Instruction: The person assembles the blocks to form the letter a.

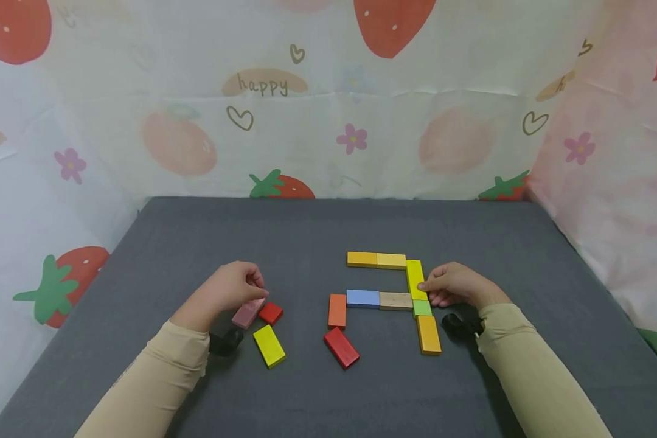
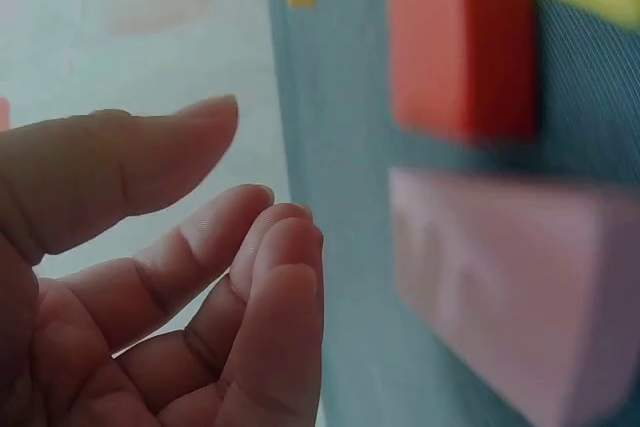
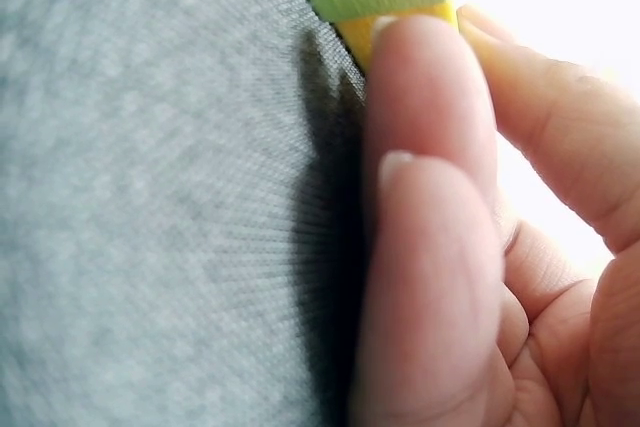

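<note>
My left hand (image 1: 230, 288) hovers just over a pink block (image 1: 247, 313); the left wrist view shows a gap between thumb and loosely bent fingers, with nothing in it. Beside the pink block lie a small red block (image 1: 271, 313) and a yellow block (image 1: 269, 346). With thumb and fingertips, my right hand (image 1: 460, 286) pinches the near part of a long yellow block (image 1: 414, 275). That block stands at the right side of a row of blocks, against a light green block (image 1: 422, 308). In the right wrist view my fingers hide most of the yellow block.
Two amber blocks (image 1: 376, 260) form the top row. A blue block (image 1: 363, 298) and a wooden block (image 1: 396, 301) form the middle row. An orange block (image 1: 337, 311), a tilted red block (image 1: 342, 348) and an orange-yellow block (image 1: 429, 334) lie nearer on the dark table (image 1: 383, 389).
</note>
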A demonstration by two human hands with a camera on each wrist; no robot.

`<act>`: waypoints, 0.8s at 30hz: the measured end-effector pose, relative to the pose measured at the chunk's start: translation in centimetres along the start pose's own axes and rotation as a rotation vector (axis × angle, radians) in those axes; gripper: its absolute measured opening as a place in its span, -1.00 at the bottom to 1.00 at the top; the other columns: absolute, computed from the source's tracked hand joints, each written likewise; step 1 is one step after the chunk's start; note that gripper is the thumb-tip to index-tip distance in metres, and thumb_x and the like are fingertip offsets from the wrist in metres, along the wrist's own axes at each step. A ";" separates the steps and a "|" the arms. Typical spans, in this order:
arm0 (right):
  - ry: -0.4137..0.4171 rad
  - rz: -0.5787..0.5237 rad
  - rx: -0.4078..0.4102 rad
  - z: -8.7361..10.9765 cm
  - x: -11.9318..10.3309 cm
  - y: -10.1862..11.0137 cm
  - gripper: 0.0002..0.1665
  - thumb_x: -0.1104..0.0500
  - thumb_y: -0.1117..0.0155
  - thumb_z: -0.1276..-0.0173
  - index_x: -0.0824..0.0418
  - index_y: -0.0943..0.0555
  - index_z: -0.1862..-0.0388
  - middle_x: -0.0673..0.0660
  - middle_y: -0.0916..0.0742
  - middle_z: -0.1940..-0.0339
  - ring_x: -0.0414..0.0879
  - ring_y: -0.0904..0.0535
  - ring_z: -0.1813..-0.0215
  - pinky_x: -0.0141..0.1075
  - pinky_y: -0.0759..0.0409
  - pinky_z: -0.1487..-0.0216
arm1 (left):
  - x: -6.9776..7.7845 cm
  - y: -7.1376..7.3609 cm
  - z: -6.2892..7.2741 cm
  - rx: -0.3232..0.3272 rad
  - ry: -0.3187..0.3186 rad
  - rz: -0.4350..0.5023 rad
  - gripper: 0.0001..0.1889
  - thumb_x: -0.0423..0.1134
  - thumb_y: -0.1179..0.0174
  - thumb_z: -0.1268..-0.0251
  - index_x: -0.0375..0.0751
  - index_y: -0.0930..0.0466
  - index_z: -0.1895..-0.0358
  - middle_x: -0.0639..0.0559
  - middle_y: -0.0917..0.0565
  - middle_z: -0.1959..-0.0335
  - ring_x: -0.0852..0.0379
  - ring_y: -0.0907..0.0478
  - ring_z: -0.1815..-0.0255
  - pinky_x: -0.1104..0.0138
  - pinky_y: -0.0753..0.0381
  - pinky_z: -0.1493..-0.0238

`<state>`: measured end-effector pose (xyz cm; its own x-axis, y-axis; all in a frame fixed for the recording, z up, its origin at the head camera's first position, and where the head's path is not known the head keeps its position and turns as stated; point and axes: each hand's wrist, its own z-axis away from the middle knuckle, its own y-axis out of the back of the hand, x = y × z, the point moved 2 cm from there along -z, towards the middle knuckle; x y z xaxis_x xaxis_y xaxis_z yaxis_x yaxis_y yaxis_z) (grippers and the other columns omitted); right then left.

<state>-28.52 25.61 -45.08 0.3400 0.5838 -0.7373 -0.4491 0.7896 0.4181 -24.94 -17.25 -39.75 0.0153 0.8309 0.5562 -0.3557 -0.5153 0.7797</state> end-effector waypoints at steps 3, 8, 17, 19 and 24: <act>0.000 0.003 0.002 -0.1 0.0 0.0 -0.73 0.03 -0.35 -0.31 0.17 -0.64 0.47 -0.04 -0.64 0.66 -0.26 -0.53 0.60 -0.42 -0.59 0.43 | -0.9 0.2 0.1 -0.008 0.056 -0.021 -0.85 -0.19 -0.31 -0.19 -0.18 -0.57 0.33 -0.03 -0.59 0.38 0.08 -0.49 0.36 0.33 -0.48 0.37; 0.002 0.009 0.007 -0.1 0.1 0.0 -0.74 0.03 -0.34 -0.32 0.17 -0.64 0.47 -0.04 -0.64 0.66 -0.26 -0.54 0.60 -0.42 -0.59 0.43 | -2.2 0.0 0.1 -0.025 0.089 -0.051 -0.83 -0.21 -0.32 -0.18 -0.20 -0.57 0.30 -0.06 -0.58 0.36 0.04 -0.46 0.31 0.30 -0.47 0.34; -0.006 0.004 0.005 -0.1 0.0 -0.1 -0.74 0.03 -0.33 -0.32 0.17 -0.64 0.47 -0.04 -0.63 0.66 -0.26 -0.53 0.60 -0.43 -0.59 0.43 | -3.0 -0.2 -0.2 -0.076 0.087 -0.064 -0.80 -0.18 -0.34 -0.17 -0.22 -0.56 0.30 -0.05 -0.54 0.42 0.05 -0.44 0.34 0.31 -0.42 0.36; -0.003 0.006 0.005 -0.1 0.0 -0.1 -0.73 0.04 -0.33 -0.33 0.18 -0.64 0.48 -0.04 -0.63 0.66 -0.27 -0.53 0.60 -0.43 -0.59 0.44 | -2.9 -0.3 -0.2 -0.084 0.087 -0.068 -0.80 -0.18 -0.34 -0.16 -0.22 -0.57 0.31 -0.04 -0.54 0.42 0.05 -0.44 0.34 0.32 -0.42 0.36; 0.001 0.016 0.008 0.0 0.0 -0.1 -0.72 0.03 -0.32 -0.33 0.18 -0.64 0.48 -0.04 -0.63 0.66 -0.26 -0.52 0.60 -0.43 -0.59 0.44 | -2.6 -0.6 -0.2 -0.090 0.090 -0.071 -0.81 -0.20 -0.33 -0.16 -0.23 -0.57 0.28 -0.05 -0.54 0.39 0.05 -0.45 0.33 0.33 -0.43 0.36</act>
<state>-28.54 25.52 -45.10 0.3319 0.5964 -0.7308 -0.4483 0.7814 0.4341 -24.95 -19.02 -41.72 -0.0389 0.8820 0.4696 -0.4390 -0.4373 0.7849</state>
